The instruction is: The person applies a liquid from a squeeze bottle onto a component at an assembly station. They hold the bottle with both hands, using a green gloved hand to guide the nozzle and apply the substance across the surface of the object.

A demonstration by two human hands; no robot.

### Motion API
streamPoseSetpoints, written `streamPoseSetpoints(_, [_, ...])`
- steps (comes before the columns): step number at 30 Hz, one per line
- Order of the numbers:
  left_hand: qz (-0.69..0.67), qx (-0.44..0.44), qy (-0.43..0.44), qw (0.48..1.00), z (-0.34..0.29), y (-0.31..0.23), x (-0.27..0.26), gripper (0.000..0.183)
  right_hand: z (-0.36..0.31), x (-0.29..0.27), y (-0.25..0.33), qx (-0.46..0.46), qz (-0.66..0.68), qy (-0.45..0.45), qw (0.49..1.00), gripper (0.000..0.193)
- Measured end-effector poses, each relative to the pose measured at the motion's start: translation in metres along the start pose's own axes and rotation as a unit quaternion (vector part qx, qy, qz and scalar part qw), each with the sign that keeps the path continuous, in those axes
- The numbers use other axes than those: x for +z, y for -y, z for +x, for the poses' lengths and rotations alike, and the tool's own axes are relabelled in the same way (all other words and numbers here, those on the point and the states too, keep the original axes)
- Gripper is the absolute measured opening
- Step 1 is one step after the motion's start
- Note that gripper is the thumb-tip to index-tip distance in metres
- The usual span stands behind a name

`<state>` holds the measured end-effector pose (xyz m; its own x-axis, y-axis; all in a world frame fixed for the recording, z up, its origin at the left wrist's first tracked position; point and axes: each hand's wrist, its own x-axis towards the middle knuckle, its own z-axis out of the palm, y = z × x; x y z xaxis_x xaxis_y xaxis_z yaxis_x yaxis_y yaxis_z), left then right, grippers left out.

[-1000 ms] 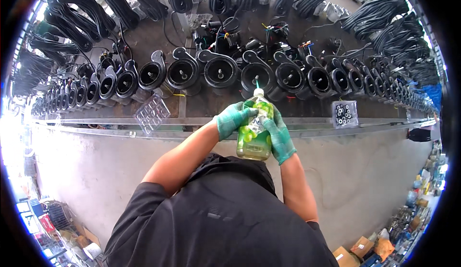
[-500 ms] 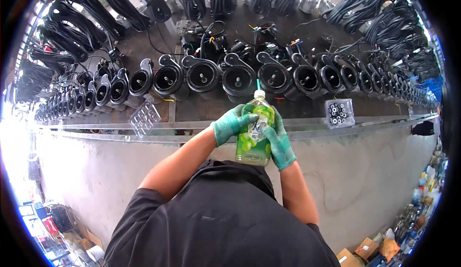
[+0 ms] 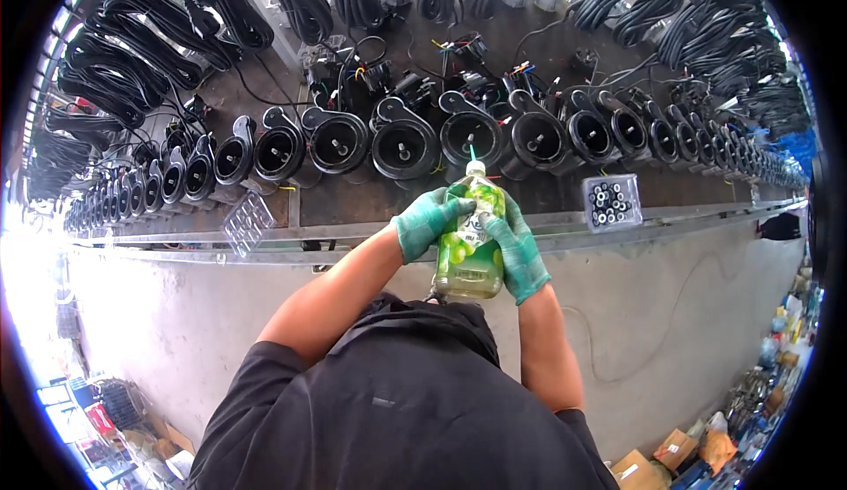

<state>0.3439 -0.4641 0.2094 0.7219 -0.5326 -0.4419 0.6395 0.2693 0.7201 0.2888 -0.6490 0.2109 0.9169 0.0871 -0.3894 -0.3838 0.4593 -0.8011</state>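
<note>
Between both hands is a clear plastic bottle (image 3: 468,274) with a green label picturing grapes. Its white cap (image 3: 475,167) carries a thin green nozzle (image 3: 472,150) that points away from me. The nozzle's tip overlaps the lower part of a round black motor housing (image 3: 471,130) in the row; I cannot tell whether it touches. My left hand (image 3: 430,224), in a green glove, grips the bottle's left side with the thumb across the label. My right hand (image 3: 520,250), gloved alike, closes around its right side, thumb also on the front.
Black housings (image 3: 404,149) line the bench (image 3: 353,197) in a long curved row. Behind them lie loose wires (image 3: 366,74) and hanging bundles of black cable (image 3: 296,0). A clear box of small rings (image 3: 611,203) and a clear tray (image 3: 248,224) sit at the front edge.
The bench and its row of housings have shifted left in the view. The nozzle has come to overlap a housing further along the row. Both hands keep hold of the bottle.
</note>
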Motion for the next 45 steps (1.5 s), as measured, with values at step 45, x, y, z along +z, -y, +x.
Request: streamPoseSetpoints(45, [0.076, 0.013, 0.063, 0.995, 0.142, 0.056, 0.167, 0.059, -0.016, -0.211, 0.103, -0.039, -0.035, 0.024, 0.998, 0.081])
